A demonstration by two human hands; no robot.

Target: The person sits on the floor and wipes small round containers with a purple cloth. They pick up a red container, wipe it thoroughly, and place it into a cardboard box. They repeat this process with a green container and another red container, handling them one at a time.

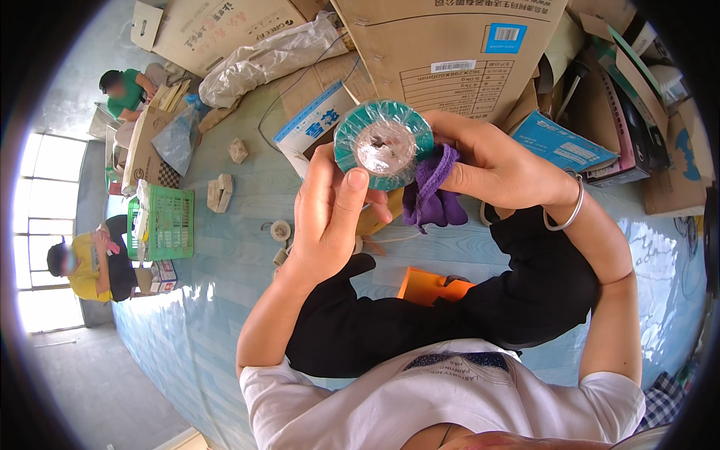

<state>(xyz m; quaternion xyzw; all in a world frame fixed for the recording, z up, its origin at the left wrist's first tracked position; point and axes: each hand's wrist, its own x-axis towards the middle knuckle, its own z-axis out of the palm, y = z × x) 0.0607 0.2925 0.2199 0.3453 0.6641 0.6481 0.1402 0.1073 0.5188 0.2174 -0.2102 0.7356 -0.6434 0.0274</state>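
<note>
A roll of green tape (349, 132), wrapped in clear plastic film, is raised in front of me between both hands. My left hand (332, 216) grips its lower left side, the thumb on the face near the core. At the upper right edge, my right hand (495, 160) holds the roll together with a bunched purple cloth (436, 197), which hangs below the fingers. A metal bangle circles the right wrist. The far sides of the roll and some fingertips are hidden.
An orange object (424, 286) lies by my black-clad legs. Large cardboard boxes (450, 34) stand ahead, with open boxes (568, 140) to the right. A green plastic crate (169, 222), wood blocks (220, 193) and small rolls (280, 230) are at left. Two people sit farther left.
</note>
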